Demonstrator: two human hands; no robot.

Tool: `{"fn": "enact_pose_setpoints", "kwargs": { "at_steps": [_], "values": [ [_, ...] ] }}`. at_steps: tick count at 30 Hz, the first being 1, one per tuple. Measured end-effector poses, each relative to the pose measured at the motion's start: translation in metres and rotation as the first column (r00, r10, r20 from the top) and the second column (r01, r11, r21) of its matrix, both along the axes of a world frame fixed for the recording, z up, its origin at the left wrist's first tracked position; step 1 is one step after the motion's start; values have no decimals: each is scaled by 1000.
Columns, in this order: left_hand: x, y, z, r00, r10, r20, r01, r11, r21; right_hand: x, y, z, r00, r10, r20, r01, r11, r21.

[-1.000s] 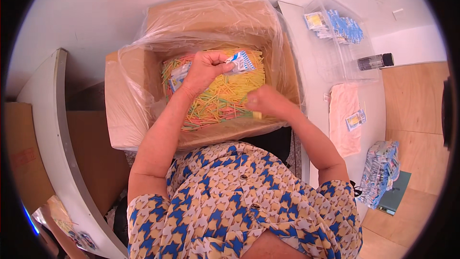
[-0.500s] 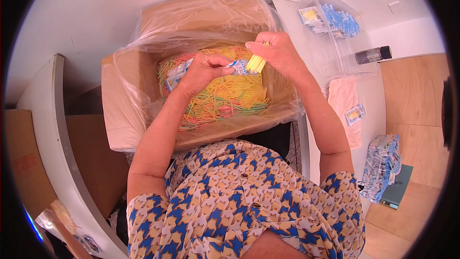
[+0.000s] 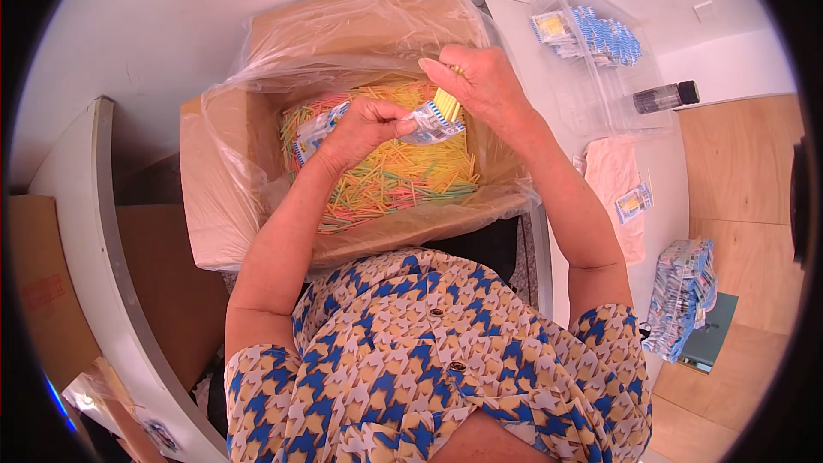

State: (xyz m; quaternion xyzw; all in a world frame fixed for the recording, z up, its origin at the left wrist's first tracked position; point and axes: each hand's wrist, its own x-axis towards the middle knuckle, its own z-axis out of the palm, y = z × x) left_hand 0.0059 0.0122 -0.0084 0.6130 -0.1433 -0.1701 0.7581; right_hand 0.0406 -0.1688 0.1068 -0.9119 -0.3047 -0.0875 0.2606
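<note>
My left hand [image 3: 370,130] is closed on a small clear plastic packet [image 3: 435,126] with blue-and-white striped edging. In my right hand [image 3: 482,86] is a bundle of short yellow sticks [image 3: 447,105], gripped by the fingers with its lower ends at the packet's upper edge. Whether the ends are inside the packet or just in front of it, I cannot tell. Both hands are above a cardboard box [image 3: 225,184] lined with clear plastic. Loose yellow, pink and green sticks [image 3: 403,170] fill its bottom. More packets [image 3: 314,133] lie on the sticks beside my left wrist.
On the white table to the right stand a clear plastic bin [image 3: 605,107] with striped packets and a dark bottle [image 3: 666,98]. A pink cloth [image 3: 607,173] bears one filled packet [image 3: 633,203]. Stacked packets [image 3: 681,300] lie nearer. A white panel [image 3: 86,197] rises at left.
My right hand has shifted slightly left and up, tilting the yellow bundle. The packet in my left hand now shows more fully, spread out beneath the stick ends.
</note>
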Motion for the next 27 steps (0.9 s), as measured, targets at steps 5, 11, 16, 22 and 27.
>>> {"fn": "enact_pose_setpoints", "kwargs": {
  "at_steps": [5, 11, 16, 22, 27],
  "values": [
    [-1, 2, 1, 999, -33, -8, 33, 999, 7, -1, 7, -6, 966, 124, 227, -111, 991, -69],
    [-6, -3, 0, 998, 32, -55, -37, 996, -84, -20, -2, -3, 986, 90, -143, -69, 987, 144],
    [4, -15, -2, 997, 13, -80, -17, 999, -49, -39, -12, -27, 995, -98, 29, 83, 938, 336],
    [6, 21, -12, 982, 12, 188, -107, 855, 508, -55, -90, 3, 986, -138, -88, 161, 914, 372],
    [16, 51, -31, 964, -45, 261, -244, 234, 941, -92, -287, 54, 823, -556, -115, 559, 759, 334]
  ]
}}
